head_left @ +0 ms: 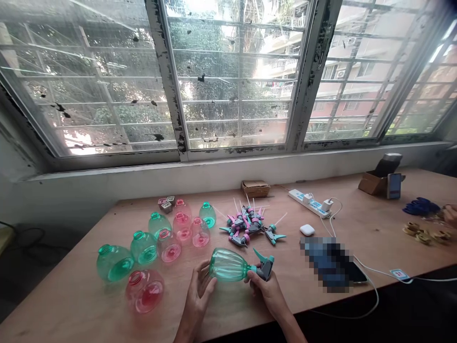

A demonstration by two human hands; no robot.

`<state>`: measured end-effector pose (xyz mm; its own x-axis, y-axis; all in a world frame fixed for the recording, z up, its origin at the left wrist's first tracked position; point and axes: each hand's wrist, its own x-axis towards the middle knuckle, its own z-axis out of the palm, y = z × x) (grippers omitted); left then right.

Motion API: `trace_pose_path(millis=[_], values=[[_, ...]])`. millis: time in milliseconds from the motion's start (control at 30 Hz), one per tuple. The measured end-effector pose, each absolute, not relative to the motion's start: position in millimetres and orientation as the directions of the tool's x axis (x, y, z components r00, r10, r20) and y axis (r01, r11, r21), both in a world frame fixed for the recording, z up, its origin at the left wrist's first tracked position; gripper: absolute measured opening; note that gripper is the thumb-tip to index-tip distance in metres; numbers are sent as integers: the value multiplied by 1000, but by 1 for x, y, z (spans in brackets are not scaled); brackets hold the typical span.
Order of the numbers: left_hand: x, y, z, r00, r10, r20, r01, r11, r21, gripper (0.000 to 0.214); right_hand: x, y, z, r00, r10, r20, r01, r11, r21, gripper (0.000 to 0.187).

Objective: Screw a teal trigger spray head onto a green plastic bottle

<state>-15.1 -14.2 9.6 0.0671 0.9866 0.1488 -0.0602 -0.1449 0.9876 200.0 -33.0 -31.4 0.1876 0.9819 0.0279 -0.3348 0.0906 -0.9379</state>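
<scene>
A clear green spray bottle [228, 265] lies sideways between my hands, just above the table. My left hand [200, 288] grips its base end, fingers behind and thumb below. At the neck, my right hand [266, 288] holds the grey and teal spray head [264, 264], which sits on the bottle's mouth; whether it is fully screwed on I cannot tell. Beyond my hands lies a pile of pink, grey and teal spray heads [246, 221] with thin white tubes. To the left stand several open green bottles [114, 264] and pink bottles [144, 291].
Behind the pile sits a small cardboard box [255, 188]. A white power strip [309, 204], a white earphone case [307, 230], a blurred dark device [330, 263] and cables lie on the right. Farther right, another person's hand [450, 214] is near some yellowish pieces [417, 233].
</scene>
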Motion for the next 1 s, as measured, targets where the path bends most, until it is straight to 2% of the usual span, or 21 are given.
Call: trace_pose_path(millis=[100,200,367,467,533,667,800,933,1000], values=[[-16,-12,9,65,986,156,53,-160,986,52,199,-33,-30,181,983,33,-327,92,-941,36],[-19,-11,9,107,978,181,135,-194,972,44,198,-32,-30,187,982,38,-322,98,-942,36],[-20,-15,14,79,987,142,102,-150,983,29,198,-31,-31,244,970,19,-334,103,-937,37],[-18,-15,18,24,992,127,105,-129,986,38,198,-31,-30,227,974,15,-333,92,-938,38],[-17,-14,18,47,992,121,126,-126,984,45,198,-32,-28,205,979,17,-321,84,-943,37],[-18,-11,15,113,986,124,140,-139,980,41,197,-32,-25,235,972,12,-318,89,-944,37],[-18,-11,10,92,991,101,72,-108,992,32,196,-32,-23,263,965,-15,-323,74,-943,37],[-18,-10,9,63,994,93,39,-96,995,48,196,-32,-22,241,970,-18,-320,62,-945,38],[-18,-9,9,101,988,115,71,-122,990,46,196,-32,-23,238,971,-21,-328,60,-943,38]])
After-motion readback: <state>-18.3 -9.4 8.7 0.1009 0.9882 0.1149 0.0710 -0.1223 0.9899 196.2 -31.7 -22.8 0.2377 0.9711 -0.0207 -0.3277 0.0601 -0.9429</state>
